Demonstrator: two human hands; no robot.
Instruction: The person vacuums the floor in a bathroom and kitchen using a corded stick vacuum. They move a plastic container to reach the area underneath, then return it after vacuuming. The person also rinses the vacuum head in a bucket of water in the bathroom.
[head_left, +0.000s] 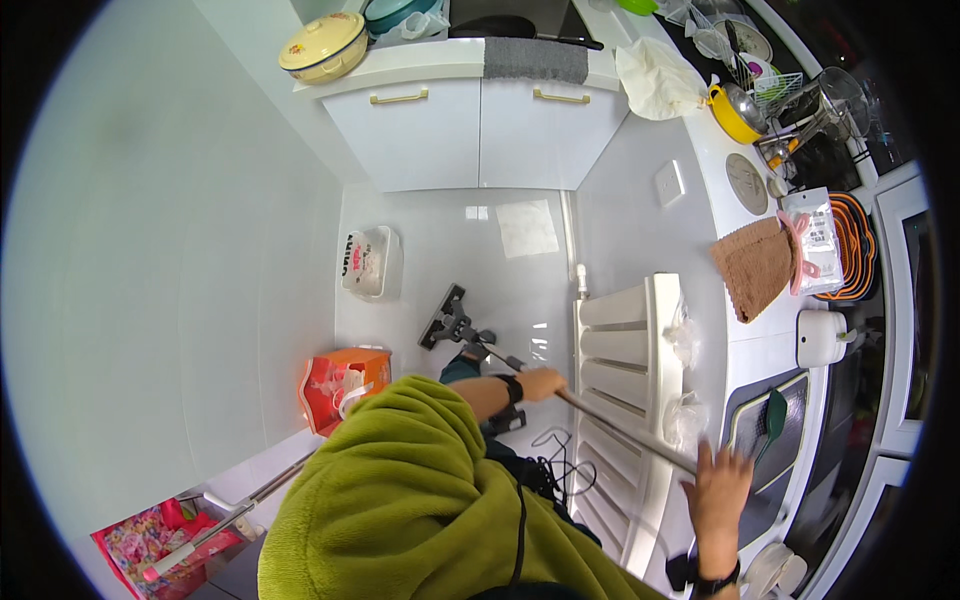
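A floor tool with a wide dark head and a long metal pole runs from the floor up to the right. My left hand, a black band on its wrist, is closed around the pole's middle. At the upper end, my right hand has its fingers spread, the pole's end against or just behind it; contact is unclear. It also wears a dark wristband. The tool's head lies flat on the pale floor, near my foot. A black cord hangs in loops beside my legs.
A clear plastic bin and an orange-red bag stand along the left wall. A white square lies on the floor. The white radiator is close at right, below a counter with a brown cloth and a sink.
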